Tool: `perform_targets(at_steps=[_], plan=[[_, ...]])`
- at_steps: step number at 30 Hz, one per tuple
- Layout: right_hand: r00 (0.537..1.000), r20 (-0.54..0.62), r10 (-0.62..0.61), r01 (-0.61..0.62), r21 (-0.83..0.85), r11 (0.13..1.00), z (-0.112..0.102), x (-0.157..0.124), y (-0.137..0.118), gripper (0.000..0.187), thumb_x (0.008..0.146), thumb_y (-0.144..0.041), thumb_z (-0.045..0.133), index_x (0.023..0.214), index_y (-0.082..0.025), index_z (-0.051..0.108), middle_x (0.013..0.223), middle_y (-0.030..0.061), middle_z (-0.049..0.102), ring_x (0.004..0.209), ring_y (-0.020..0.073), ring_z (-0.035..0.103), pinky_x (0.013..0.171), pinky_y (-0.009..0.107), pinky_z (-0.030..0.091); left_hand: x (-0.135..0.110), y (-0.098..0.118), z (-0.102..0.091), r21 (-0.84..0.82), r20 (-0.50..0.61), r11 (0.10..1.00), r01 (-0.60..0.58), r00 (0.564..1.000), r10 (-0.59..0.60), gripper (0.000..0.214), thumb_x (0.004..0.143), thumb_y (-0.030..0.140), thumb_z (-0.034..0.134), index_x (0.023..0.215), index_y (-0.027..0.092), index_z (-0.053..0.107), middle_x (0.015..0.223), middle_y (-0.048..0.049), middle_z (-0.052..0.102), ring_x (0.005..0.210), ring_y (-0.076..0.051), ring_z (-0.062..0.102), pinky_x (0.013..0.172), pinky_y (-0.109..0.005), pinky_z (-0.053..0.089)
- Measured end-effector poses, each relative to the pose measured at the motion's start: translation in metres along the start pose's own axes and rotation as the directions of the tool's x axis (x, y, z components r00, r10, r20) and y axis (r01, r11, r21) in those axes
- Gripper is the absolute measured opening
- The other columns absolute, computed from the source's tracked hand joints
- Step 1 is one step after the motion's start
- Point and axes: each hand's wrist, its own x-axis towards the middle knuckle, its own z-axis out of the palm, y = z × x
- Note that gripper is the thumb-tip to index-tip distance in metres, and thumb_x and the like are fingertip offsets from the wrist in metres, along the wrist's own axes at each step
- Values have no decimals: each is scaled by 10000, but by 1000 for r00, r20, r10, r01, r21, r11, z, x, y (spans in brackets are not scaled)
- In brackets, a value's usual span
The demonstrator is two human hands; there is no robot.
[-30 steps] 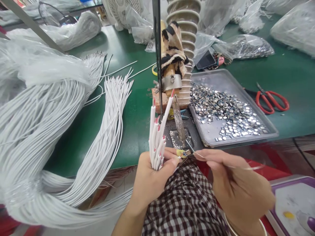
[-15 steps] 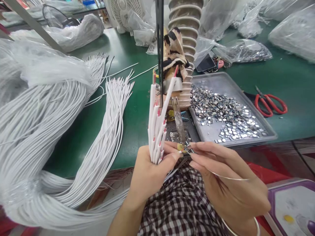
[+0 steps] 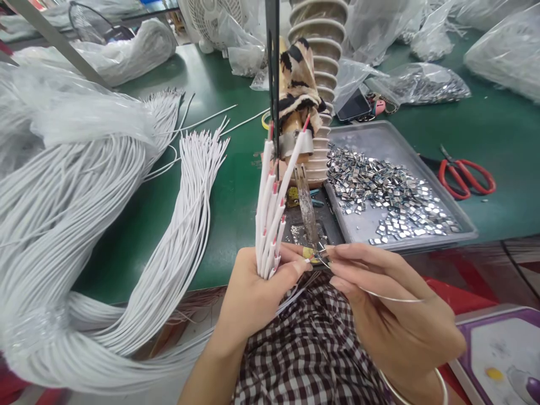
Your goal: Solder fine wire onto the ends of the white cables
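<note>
My left hand (image 3: 253, 292) grips a bunch of white cables (image 3: 272, 211) with red tips, held upright at the table's front edge. Its thumb and forefinger also pinch a small yellow-and-metal piece (image 3: 312, 256). My right hand (image 3: 392, 312) meets it there, fingertips pinched on a thin silvery wire (image 3: 390, 297) that curves back over the hand. Both hands sit just below the tip of the metal rod (image 3: 307, 211) of a small press.
A grey tray (image 3: 379, 140) of several small metal clips lies right of the press. Red scissors (image 3: 464, 174) lie further right. Large bundles of white cable (image 3: 84, 225) cover the left of the green table (image 3: 485, 124). Plastic bags, a fan and a phone (image 3: 353, 105) stand behind.
Both hands have risen slightly toward the press rod; the cable bunch stands higher. My right hand's fingers have closed in on the small piece by the left thumb.
</note>
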Motion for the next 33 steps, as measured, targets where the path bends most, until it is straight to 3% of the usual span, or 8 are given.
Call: perform_targets(at_steps=[3,8,13,18,20,26,28,33], plan=[[1000,-28,13,-12,36,999,3,1,1,196,835,0,697,962,-143,740,1056,35,733,975,73,701,942,136,572,3,1,-1,-36,7,999,36,999,-36,139,715,136,714,601,202,757,771,4,798,627,-114,648,555,-200,448],[999,-48,26,-22,75,997,8,5,2,223,822,5,709,963,-163,749,1078,39,730,951,79,705,908,154,590,4,6,1,-86,-20,994,69,997,-71,120,670,132,711,569,179,755,716,14,765,389,-9,317,400,-192,267],[999,-39,19,-16,91,996,8,5,1,221,816,6,711,965,-154,747,1086,47,726,964,83,704,913,153,583,4,9,2,-115,1,986,117,993,-118,109,653,132,705,548,150,725,729,-20,769,396,-6,313,385,-185,213],[999,0,36,-36,118,992,3,0,2,237,814,14,701,976,-154,742,1087,43,727,981,99,708,918,177,586,0,6,4,-105,-63,990,91,993,-98,111,629,133,703,521,157,710,689,-8,750,397,-12,295,383,-202,152],[998,-7,61,-60,127,990,2,-2,3,229,810,3,711,971,-157,741,1087,47,727,972,110,710,895,195,594,-1,3,3,-75,-25,992,97,995,-99,113,643,130,700,534,159,713,713,-11,756,393,-11,299,385,-206,152],[984,-46,172,-165,128,978,6,-9,7,259,882,-1,593,1029,-178,712,796,-16,722,757,88,699,739,205,609,0,-6,1,-65,25,989,129,991,-128,103,676,162,707,577,134,703,793,-46,767,377,3,326,376,-190,171],[977,-96,191,-184,78,980,8,-9,7,263,886,0,594,1044,-179,705,832,-11,748,746,84,715,726,190,620,1,-6,2,-98,25,985,143,990,-142,125,676,177,703,565,126,679,763,-47,753,363,10,318,370,-182,180],[991,-127,45,-32,108,994,12,-6,8,292,789,25,717,992,-183,741,1106,55,742,933,154,745,847,281,651,3,0,4,-136,29,982,132,991,-129,114,672,132,657,560,124,675,742,-29,731,350,19,319,367,-174,185]])
